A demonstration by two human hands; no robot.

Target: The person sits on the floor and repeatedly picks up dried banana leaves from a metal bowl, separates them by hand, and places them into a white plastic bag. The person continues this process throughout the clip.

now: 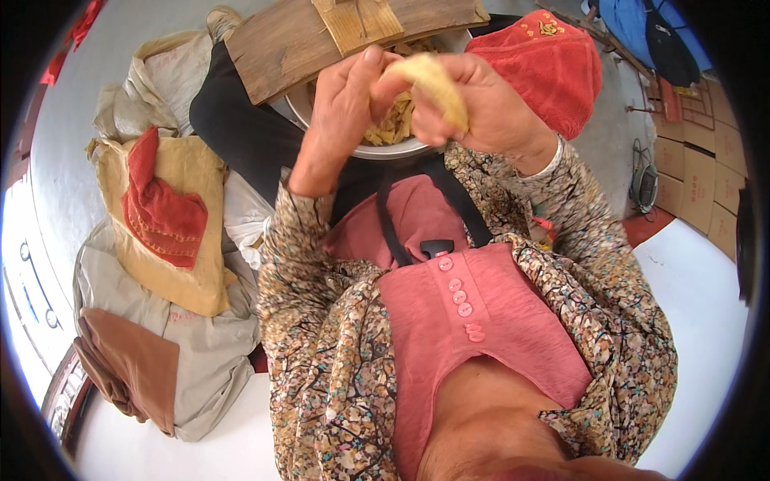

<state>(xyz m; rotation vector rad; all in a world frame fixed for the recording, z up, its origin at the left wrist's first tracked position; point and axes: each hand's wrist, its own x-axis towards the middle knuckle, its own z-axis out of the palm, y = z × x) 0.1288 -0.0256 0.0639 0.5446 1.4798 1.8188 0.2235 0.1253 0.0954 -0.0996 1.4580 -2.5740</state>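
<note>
My right hand [497, 112] is closed on a curved pale yellow piece [429, 80], slightly blurred, which I cannot identify. My left hand [341, 104] is raised beside it with fingers curled and thumb up; what they grip is hidden. Both hands are above a metal basin [389, 150] holding several yellowish shredded scraps [389, 128]. A wooden board [273, 56] lies across the basin's far rim, with a shorter lighter piece of wood [357, 20] on it.
At the left lie bags [184, 369] and cloth sacks [192, 280], with a red cloth [160, 224] on top. A red cloth [533, 60] is right of the basin. Cardboard boxes [698, 160] stand at the right beside dark cables [642, 176]. My legs [233, 112] are around the basin.
</note>
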